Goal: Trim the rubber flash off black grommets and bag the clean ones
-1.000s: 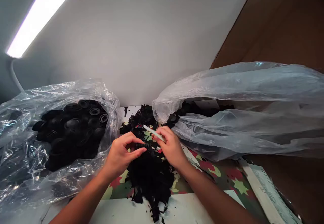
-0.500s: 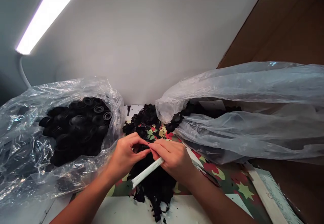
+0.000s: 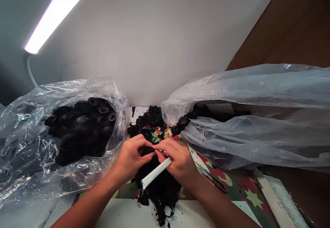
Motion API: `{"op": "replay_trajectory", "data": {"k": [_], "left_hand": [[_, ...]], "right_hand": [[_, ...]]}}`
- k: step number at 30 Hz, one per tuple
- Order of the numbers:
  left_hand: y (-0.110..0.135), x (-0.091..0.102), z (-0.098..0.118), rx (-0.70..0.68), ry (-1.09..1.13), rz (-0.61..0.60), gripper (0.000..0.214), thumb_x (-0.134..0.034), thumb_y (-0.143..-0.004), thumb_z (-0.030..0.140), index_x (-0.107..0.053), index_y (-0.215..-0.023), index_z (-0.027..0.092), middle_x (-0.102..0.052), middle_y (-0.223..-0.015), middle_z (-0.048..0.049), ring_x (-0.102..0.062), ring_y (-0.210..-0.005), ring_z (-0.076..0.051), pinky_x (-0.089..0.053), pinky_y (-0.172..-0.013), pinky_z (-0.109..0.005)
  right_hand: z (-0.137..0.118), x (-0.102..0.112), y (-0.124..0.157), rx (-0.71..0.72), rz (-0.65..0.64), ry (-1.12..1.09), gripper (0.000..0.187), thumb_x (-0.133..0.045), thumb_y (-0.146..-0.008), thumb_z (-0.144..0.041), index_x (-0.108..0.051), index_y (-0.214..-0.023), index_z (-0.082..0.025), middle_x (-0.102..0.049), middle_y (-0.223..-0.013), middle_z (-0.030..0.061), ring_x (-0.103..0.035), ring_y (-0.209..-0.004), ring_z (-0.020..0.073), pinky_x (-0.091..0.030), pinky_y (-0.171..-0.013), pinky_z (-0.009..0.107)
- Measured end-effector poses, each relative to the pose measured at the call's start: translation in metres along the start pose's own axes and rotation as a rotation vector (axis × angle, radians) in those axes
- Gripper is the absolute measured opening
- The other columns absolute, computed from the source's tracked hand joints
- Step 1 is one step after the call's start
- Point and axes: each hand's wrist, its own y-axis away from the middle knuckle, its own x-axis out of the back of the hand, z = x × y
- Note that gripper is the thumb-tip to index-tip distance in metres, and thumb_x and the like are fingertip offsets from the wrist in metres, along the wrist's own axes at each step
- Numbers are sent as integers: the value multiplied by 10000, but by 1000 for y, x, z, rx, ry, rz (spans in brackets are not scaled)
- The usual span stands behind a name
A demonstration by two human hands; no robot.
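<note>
My left hand (image 3: 134, 154) is closed in a pinch, thumb and index finger meeting in front of me. What it pinches, if anything, is hidden behind the fingertips. Against those fingertips press the fingers of my right hand (image 3: 177, 161), which is wrapped around a slim tool with a white handle (image 3: 156, 173). The handle slants down to the left, its end free; a small glint shows at the fingers, but the working tip cannot be made out. Directly below both hands lies a heap of black scraps (image 3: 165, 183).
At left, a clear plastic bag (image 3: 23, 131) holds many black ribbed rubber-like parts (image 3: 82, 128). Another plastic bag (image 3: 232, 145) lies at right, black pieces at its mouth. More black scraps (image 3: 151, 118) lie behind the hands. A lamp (image 3: 59, 14) shines upper left; cardboard (image 3: 288, 28) stands right.
The whole scene has shifted slightly right in view. Both hands stay pressed together at the fingertips, and the white handle has swung a little to the right.
</note>
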Motion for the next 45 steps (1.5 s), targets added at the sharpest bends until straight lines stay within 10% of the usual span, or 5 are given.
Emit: {"op": "replay_trajectory", "data": {"k": [18,27,45], "left_hand": [[5,-2,8,-85,-60,6,82,-706,-783,121,-734,-773,198,-611,-672,20,-549,-588,-120,-419,-552,-219],[4,-2,1,-68,-83,60,171,-710,-704,28,-703,-742,195,-593,-664,42,-550,-598,-113,-436,-558,-205],[6,-11,-6,-203,-196,103,152,-670,-712,44,-679,-722,196,-594,-651,35,-544,-569,-107,-435,-537,-195]], "right_hand": [[-5,0,-2,-193,59,190,173,-519,-879,-102,-583,-767,-217,-622,-748,5,-594,-649,130,-448,-601,230],[-8,-5,2,-9,-7,55,167,-548,-939,-113,-680,-987,-203,-716,-840,40,-679,-708,143,-532,-631,239],[-19,-11,6,-74,-8,182,193,-505,-938,-93,-602,-813,-205,-644,-725,4,-592,-614,133,-427,-577,255]]}}
